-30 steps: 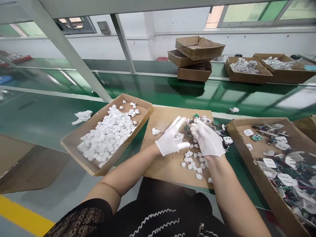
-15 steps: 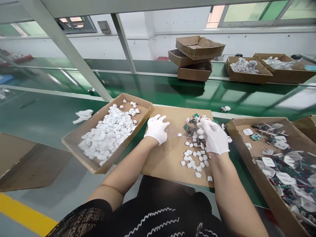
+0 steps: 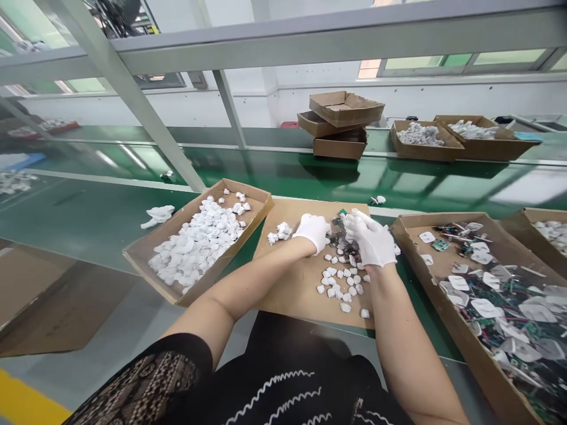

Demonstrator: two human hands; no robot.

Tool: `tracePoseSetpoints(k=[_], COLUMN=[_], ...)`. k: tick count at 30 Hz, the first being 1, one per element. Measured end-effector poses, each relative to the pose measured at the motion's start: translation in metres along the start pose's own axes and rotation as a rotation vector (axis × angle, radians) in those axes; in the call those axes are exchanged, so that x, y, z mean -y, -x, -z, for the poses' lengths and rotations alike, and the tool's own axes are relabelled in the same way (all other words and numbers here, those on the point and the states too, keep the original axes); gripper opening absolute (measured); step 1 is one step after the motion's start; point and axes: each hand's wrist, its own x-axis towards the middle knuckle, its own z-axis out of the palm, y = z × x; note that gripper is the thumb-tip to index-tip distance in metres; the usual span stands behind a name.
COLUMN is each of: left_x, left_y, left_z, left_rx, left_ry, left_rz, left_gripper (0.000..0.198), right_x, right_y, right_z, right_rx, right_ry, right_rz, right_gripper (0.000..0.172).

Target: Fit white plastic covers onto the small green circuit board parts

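Left hand: yours (image 3: 312, 232), white-gloved, curled palm down with the fingers bent under; you cannot be seen clearly gripping or not, since the fingertips are hidden. Your knuckles point up and right.
Right hand: yours (image 3: 371, 239), gloved too, fingers long and close together, pointing up and left over the parts; whether they pinch anything cannot be told.
Loose white pieces (image 3: 331, 292): scattered on the cardboard sheet (image 3: 283, 283) in front of you, nearer your body than both hands. They are small and blocky, turned various ways, with no clear long axis at this size.
Heap of parts (image 3: 340, 243): between your 2 hands, dark and tangled; it runs roughly away from you, with 1 green circuit board (image 3: 342, 213) at its far end.
White cluster (image 3: 280, 232): on the sheet, just left of your left hand.
Left tray (image 3: 224, 252): beside the sheet, long axis slanting from near left to far right, holding many white pieces.
Right tray (image 3: 420, 262): beyond your right hand, long axis slanting from far left to near right, holding wired boards and white covers.
Back ledge: 3 stacked cardboard trays (image 3: 340, 147), well apart from your hands.
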Motion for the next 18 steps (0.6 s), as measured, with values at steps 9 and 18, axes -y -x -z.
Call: tracePoseSetpoints(k=[9,18], left_x=[0.028,0.015], left_y=[0.029,0.035], left_z=[-0.003,-0.009], left_rx=[-0.623,-0.369], left_ry=[0.675,1.267], left_rz=[0.044,-0.12], left_gripper=[0.008,0.012], right_x=[-0.003,-0.012], right_y=[0.003,0.011], right_z=[0.002,-0.011], right_rx=[0.132,0.142], right_ry=[0.347,0.379], right_rz=[-0.032,-0.156], right_gripper=[0.058,0.056])
